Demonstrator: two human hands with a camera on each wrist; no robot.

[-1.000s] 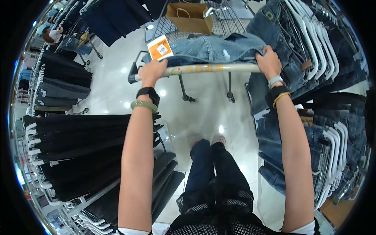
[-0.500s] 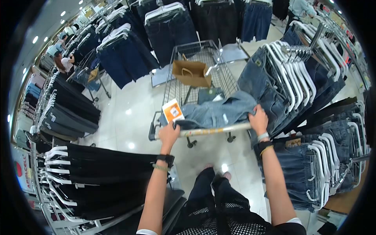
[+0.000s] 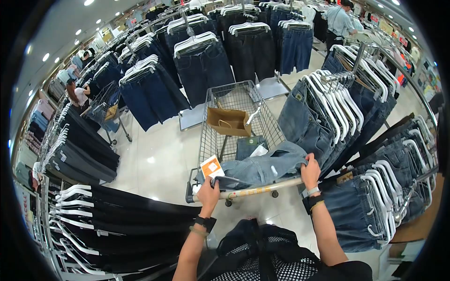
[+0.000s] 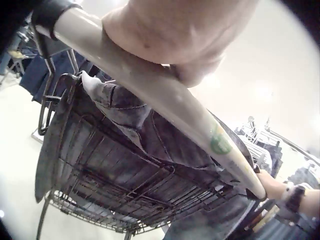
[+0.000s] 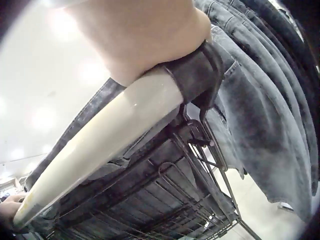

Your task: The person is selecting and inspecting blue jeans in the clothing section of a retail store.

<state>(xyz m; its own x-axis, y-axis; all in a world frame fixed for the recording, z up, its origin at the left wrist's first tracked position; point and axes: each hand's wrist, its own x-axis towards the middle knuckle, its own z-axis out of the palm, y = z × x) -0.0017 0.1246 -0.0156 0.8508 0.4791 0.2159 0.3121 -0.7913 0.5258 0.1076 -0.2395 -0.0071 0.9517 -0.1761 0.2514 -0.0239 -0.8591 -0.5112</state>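
Light blue jeans (image 3: 255,169) lie across the near end of a wire shopping cart (image 3: 204,136), an orange and white tag (image 3: 212,167) at their left end. My left hand (image 3: 207,193) pinches the jeans' edge beside the tag, its palm over the left end of the cream cart handle (image 3: 248,191). At the handle's right end my right hand (image 3: 310,172) grips the other end of the jeans. In the left wrist view, the heel of the left hand (image 4: 175,35) rests on the handle; in the right wrist view the right hand (image 5: 142,35) lies over its black end cap (image 5: 192,75).
A brown paper bag (image 3: 228,122) and a folded dark garment (image 3: 248,146) are in the cart. Jeans on white hangers (image 3: 304,117) stand close on the right, black trousers (image 3: 136,225) at the near left. More racks line the far side. Two people (image 3: 338,23) are farther off.
The head view has tilted up, showing more racks ahead. The cart, jeans and both hands sit lower in the picture. Both hands keep hold of the jeans at the handle.
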